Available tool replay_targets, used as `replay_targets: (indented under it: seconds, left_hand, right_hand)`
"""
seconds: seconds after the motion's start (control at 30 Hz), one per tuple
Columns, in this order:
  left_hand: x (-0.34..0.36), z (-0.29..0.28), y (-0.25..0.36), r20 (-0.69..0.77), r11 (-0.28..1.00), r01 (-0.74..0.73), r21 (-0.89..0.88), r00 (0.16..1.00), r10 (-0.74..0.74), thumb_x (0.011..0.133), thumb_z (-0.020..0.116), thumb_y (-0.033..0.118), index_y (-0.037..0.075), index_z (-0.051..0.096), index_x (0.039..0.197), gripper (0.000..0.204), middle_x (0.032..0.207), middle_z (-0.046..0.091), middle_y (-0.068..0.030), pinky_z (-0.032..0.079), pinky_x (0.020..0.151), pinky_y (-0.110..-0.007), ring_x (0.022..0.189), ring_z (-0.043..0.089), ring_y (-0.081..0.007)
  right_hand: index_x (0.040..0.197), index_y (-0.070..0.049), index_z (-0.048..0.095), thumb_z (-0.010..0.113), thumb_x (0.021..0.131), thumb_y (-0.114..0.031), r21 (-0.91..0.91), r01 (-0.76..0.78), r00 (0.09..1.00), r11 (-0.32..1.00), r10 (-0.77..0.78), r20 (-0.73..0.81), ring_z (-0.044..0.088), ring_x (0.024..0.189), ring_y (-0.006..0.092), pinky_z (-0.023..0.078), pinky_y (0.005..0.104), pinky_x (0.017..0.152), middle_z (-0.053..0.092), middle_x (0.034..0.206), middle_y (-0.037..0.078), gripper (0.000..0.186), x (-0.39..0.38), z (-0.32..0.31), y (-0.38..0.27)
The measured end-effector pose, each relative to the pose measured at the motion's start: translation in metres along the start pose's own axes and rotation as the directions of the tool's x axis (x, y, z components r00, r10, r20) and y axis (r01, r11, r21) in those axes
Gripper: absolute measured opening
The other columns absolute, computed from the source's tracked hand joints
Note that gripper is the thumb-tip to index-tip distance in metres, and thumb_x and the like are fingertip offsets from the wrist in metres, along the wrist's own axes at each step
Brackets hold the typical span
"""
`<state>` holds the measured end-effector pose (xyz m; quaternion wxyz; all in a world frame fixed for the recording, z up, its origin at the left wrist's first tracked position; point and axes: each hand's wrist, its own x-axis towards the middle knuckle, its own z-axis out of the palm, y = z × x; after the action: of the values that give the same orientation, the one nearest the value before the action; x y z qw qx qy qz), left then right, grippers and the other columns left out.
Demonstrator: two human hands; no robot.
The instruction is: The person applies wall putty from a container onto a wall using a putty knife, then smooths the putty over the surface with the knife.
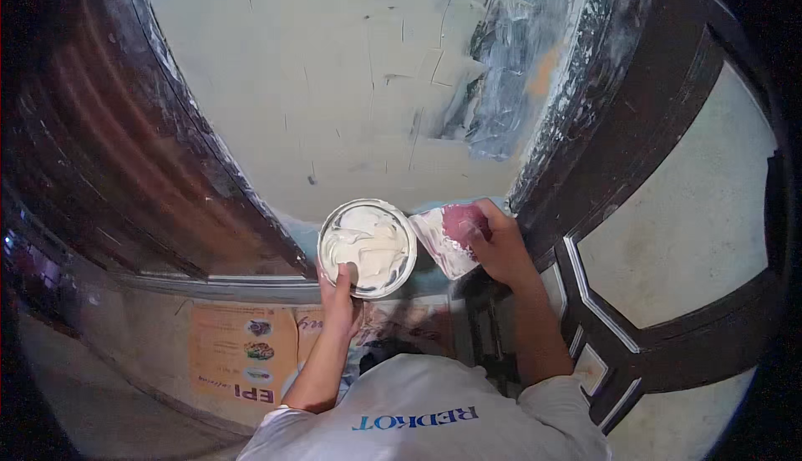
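My left hand (pixel 341 302) grips a round white tub (pixel 367 244) of creamy white paste, its thumb over the near rim. My right hand (pixel 501 244) is closed on a pink flat scraper (pixel 461 225) whose broad blade is smeared with white paste and sits just right of the tub. Beyond both stands a pale plastered wall panel (pixel 326 93) with small cracks and a grey-blue patchy strip (pixel 510 60) along its right side.
Dark wooden frames (pixel 109 127) flank the panel, their inner edges streaked white. A dark door with pale panels (pixel 668 227) is at right. Printed orange sheets (pixel 238 336) lie below, near my left forearm, on a tiled floor (pixel 142 361).
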<state>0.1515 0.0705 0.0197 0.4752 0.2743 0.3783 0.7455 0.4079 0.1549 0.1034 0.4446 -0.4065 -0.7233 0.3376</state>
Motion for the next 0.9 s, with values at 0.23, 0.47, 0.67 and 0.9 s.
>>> replay_targets:
  seconds: [0.23,0.47,0.67,0.9]
  left_hand:
    - [-0.016,0.015,-0.021,0.025,0.949,-0.234,0.214,0.972,0.234,0.087,0.069,0.027,0.003,0.018,0.146,0.082,0.138,0.04,-0.0143,0.032,0.107,-0.037,0.127,0.04,-0.0241]
    - [-0.028,0.025,-0.027,0.114,0.838,-0.298,0.457,0.954,0.277,0.084,0.069,0.023,-0.002,0.023,0.142,0.079,0.134,0.041,-0.0169,0.032,0.107,-0.037,0.125,0.041,-0.0249]
    - [-0.023,0.023,-0.013,0.144,0.86,-0.237,0.451,0.971,0.192,0.085,0.069,0.021,-0.001,0.031,0.134,0.066,0.125,0.047,-0.0143,0.037,0.102,-0.035,0.117,0.047,-0.022]
    - [-0.015,0.018,0.01,0.211,0.89,-0.1,0.444,0.977,0.005,0.084,0.07,0.019,0.002,0.035,0.132,0.062,0.121,0.051,-0.0116,0.039,0.1,-0.033,0.115,0.049,-0.0193]
  right_hand:
    - [0.109,-0.004,0.05,0.057,0.085,-0.015,-0.303,0.066,0.998,0.951,-0.065,0.012,0.06,0.079,0.0445,0.046,0.0511,0.068,0.062,0.079,0.023,0.027,0.0,0.013,-0.01]
    - [0.113,-0.005,0.046,0.053,0.087,-0.014,-0.414,0.103,0.994,0.904,-0.108,0.01,0.059,0.078,0.0449,0.045,0.0541,0.068,0.061,0.08,0.023,0.029,0.001,0.023,-0.008]
    - [0.108,-0.005,0.054,0.053,0.09,-0.015,-0.388,0.166,0.984,0.907,-0.179,0.002,0.061,0.082,0.0417,0.048,0.0459,0.07,0.064,0.087,0.021,0.021,0.004,0.031,-0.016]
    - [0.107,-0.006,0.058,0.053,0.091,-0.019,-0.343,0.192,0.981,0.92,-0.193,0.029,0.063,0.086,0.0379,0.049,0.041,0.074,0.064,0.092,0.019,0.021,0.012,0.042,-0.013]
